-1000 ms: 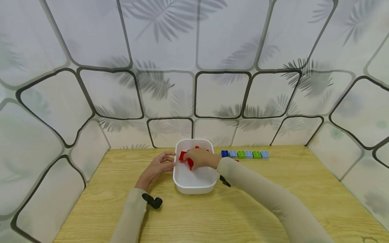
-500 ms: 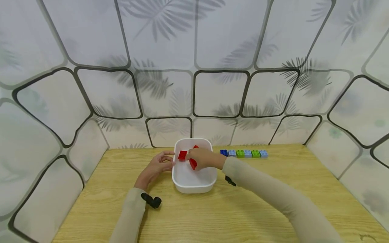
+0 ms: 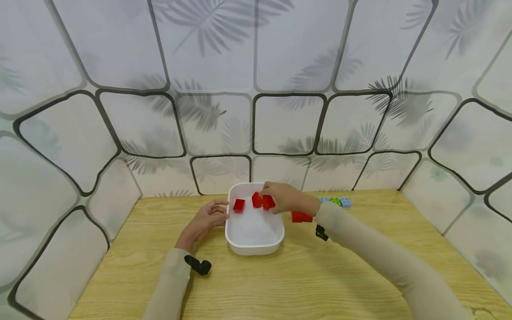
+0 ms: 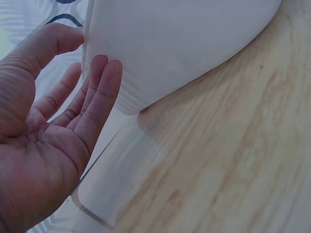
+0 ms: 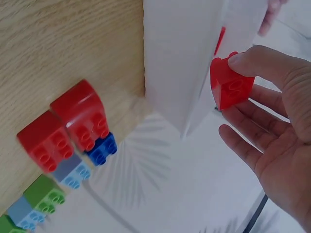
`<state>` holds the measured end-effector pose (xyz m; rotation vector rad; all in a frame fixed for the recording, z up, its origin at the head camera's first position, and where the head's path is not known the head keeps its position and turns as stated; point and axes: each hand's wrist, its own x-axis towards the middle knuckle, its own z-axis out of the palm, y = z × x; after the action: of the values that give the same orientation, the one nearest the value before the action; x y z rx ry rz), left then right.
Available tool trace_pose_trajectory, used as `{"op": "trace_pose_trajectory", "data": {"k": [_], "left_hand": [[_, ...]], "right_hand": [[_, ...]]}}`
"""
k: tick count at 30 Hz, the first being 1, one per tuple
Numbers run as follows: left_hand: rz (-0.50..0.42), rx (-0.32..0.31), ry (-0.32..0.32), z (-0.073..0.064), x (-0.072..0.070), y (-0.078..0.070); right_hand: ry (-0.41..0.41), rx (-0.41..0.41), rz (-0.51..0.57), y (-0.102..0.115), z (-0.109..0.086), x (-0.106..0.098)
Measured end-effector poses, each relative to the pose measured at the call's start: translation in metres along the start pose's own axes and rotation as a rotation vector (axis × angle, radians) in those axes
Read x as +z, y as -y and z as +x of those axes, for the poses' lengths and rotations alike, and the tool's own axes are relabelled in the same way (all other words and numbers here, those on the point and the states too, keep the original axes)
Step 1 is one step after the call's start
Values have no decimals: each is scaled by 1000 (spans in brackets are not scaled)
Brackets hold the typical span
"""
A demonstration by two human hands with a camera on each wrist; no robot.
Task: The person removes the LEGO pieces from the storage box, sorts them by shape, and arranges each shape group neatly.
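My right hand point(image 3: 286, 198) pinches a red toy building block point(image 5: 231, 85) between thumb and fingers. It holds the block over the right side of a white plastic bin point(image 3: 254, 249), near the rim. Two more red blocks lie inside toward the back: one at the left point(image 3: 238, 205), another around the middle point(image 3: 257, 200). My left hand point(image 3: 205, 221) rests at the bin's left side, fingers extended. Seen from the left wrist, its thumb meets the rim and its fingertips lie along the outer wall point(image 4: 170, 43).
Right of the bin, two red blocks point(image 3: 302, 217) sit side by side on the wooden table point(image 3: 256, 289). Behind them runs a row of dark blue, light blue and green blocks point(image 3: 335, 202), partly hidden by my right arm. A patterned curtain point(image 3: 288, 124) encloses the back and sides.
My right hand has risen from the middle of the bin toward its right rim, carrying a red block. The red blocks on the table now show. My left hand stays at the bin.
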<state>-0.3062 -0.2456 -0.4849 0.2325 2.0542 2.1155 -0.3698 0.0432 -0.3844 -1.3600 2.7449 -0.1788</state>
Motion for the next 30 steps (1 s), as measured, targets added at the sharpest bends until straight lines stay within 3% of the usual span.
{"op": "trace_pose_trajectory", "data": {"k": [11,21,30], "left_hand": [[14,2,-4,0,-1,2],[14,2,-2,2,-2,2],[20,-4,3,1,-1,2]], "right_hand": [[-103,42,112,-39,-43,-11],[-188,83,228,-85,-84,4],[-213,128,318,-110,-114,20]]}}
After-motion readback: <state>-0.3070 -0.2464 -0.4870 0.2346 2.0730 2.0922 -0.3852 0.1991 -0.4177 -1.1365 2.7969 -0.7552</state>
